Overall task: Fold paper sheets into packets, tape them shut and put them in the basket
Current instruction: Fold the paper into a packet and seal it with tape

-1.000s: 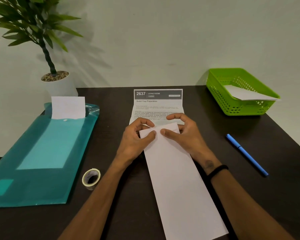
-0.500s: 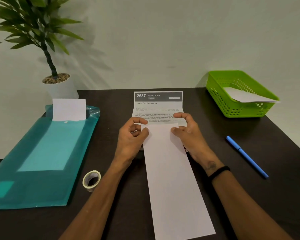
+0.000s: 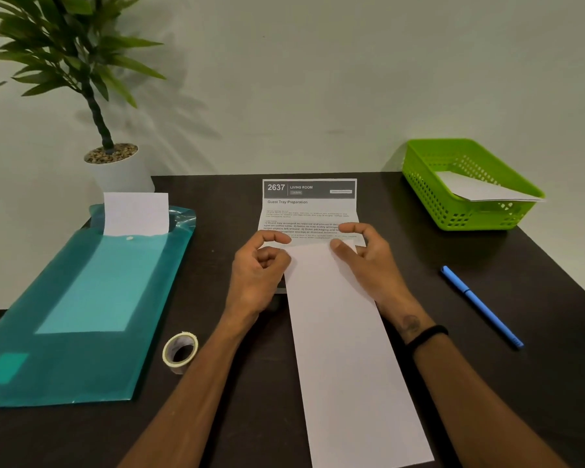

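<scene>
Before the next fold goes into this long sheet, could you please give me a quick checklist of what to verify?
1. Left hand pinches the sheet's far corner: ok.
2. Right hand pinches the other corner: ok.
3. Sheet square to the printed page beneath: not ok, it lies skewed.
4. Tape roll beside the left forearm: ok.
5. Room left in the basket: ok, one packet inside.
6. Crease sharpness: cannot tell.

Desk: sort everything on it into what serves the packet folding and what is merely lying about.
For the job: white sheet under left hand and right hand; tape roll; green basket holding a packet; teal folder with paper.

Lying about: blue pen; potted plant; printed card.
</scene>
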### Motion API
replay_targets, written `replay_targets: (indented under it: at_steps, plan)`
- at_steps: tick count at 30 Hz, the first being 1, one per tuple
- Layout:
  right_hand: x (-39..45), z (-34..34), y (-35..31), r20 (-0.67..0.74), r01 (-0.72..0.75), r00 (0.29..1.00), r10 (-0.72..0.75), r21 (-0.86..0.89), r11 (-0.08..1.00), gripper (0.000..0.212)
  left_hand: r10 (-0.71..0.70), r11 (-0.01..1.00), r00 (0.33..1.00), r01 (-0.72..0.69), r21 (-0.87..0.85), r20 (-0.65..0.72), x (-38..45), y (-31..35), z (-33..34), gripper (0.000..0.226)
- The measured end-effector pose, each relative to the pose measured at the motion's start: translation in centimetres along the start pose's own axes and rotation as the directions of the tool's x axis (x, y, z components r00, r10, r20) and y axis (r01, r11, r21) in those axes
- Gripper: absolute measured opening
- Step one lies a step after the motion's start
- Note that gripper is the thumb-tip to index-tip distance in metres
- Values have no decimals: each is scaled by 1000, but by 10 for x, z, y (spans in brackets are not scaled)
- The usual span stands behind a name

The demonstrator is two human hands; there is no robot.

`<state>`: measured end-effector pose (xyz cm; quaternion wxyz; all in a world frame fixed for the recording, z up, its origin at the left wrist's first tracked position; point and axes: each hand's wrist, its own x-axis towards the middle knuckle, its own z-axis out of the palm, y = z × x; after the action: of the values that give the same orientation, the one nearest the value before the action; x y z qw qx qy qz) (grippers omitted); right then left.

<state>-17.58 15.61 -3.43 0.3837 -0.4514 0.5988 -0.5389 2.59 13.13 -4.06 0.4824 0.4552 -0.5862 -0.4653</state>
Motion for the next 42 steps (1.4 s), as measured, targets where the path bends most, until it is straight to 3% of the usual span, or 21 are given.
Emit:
replay_targets:
  at_steps: [3,9,13,17,20,24,27,30,32,36,39,42]
  plan:
    - [0,0,1,8,-19,1000,19,4,1000,18,-9,1000,999,10,-26,36,0,1,1,21]
    - [-6,0,-6,13,-24,1000,23,83,996,33,-23,994,997,30,-104,71,-2,0,1,20]
    - [-9,0,-8,18,-8,1000,6,154,988,17,-26,981,998,35,-192,48,-2,1,-1,21]
    - [-27,-6,-22,55,0,998,-7,116,993,45,-29,970,999,23,-243,-23,-3,1,-4,22]
    - [-45,-22,-34,137,-45,990,44,6,999,58,-36,977,997,19,-213,-73,-2,-1,-3,23]
    - [-72,-40,-49,365,-189,896,252,-201,961,55,-40,989,983,14,-147,-178,-3,-1,-4,20]
    - [-90,-50,-65,359,-153,898,255,-289,945,48,85,995,951,-68,66,-298,-15,13,-1,21]
    - [-96,-65,-90,324,-13,934,153,-396,918,34,203,971,939,-155,183,-277,-25,39,-2,34]
    - [-100,-75,-112,323,152,946,21,-502,851,24,226,961,950,-180,211,-217,-31,62,-6,50]
    - [-115,-80,-143,355,406,913,-201,-740,537,16,414,854,910,-395,339,17,-55,102,-29,67]
    - [-126,-76,-129,377,494,855,-355,-800,340,13,571,690,815,-541,480,98,-80,108,-54,39]
    - [-139,-69,-94,416,530,826,-380,-803,274,15,603,582,783,-563,588,152,-103,89,-75,19]
